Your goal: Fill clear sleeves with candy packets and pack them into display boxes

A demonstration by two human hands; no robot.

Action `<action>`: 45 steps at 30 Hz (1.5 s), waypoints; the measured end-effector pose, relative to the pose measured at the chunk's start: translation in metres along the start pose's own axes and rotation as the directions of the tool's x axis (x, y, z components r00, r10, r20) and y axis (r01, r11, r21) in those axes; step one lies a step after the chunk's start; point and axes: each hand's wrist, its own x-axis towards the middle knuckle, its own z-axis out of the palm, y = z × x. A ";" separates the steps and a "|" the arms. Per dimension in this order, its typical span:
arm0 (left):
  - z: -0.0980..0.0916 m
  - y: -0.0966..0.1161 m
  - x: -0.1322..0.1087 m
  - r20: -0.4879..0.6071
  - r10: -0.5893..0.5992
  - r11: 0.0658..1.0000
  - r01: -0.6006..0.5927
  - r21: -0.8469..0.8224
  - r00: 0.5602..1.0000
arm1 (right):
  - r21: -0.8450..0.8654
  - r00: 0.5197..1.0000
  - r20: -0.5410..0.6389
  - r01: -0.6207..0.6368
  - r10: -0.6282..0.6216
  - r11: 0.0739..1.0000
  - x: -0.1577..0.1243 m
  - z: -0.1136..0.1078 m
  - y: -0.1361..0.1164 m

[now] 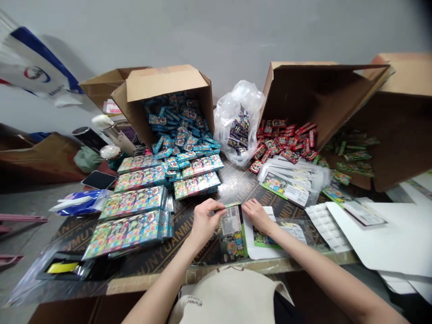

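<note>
A flat black-and-green printed packet (232, 240) lies at the table's front edge, before my body. My left hand (206, 219) pinches its upper left edge between thumb and fingers. At its upper right corner, the bent fingers of my right hand (258, 216) are closed on the edge. Part of a white sheet (251, 243) shows just right of the packet. Under my right forearm lies another printed packet (265, 238), partly hidden by the arm.
Stacks of wrapped colourful boxes (131, 202) stand to the left. Open cartons spill small blue boxes (185, 135), red boxes (286, 139) and green boxes (357, 155). Between them sits a clear bag (224, 112) of purple boxes. White sheets (381, 243) and fanned packets (297, 175) lie right.
</note>
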 end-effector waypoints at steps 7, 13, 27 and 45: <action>-0.001 -0.001 -0.001 0.033 0.039 0.998 -0.040 0.049 0.999 | 0.087 0.988 0.106 -0.126 0.116 0.988 0.015 -0.024 0.005; -0.002 0.002 0.001 0.050 0.024 0.996 -0.028 0.082 0.998 | 0.129 0.971 0.216 -0.135 0.105 0.982 0.031 -0.036 0.014; -0.004 0.004 0.001 0.107 0.039 0.996 -0.047 0.075 0.993 | 0.236 0.966 -0.034 -0.241 0.256 0.941 0.038 -0.042 -0.013; -0.002 0.016 -0.001 -0.055 -0.039 0.999 0.040 0.008 0.998 | 0.780 0.819 0.513 -0.319 -0.258 0.538 0.097 -0.115 -0.051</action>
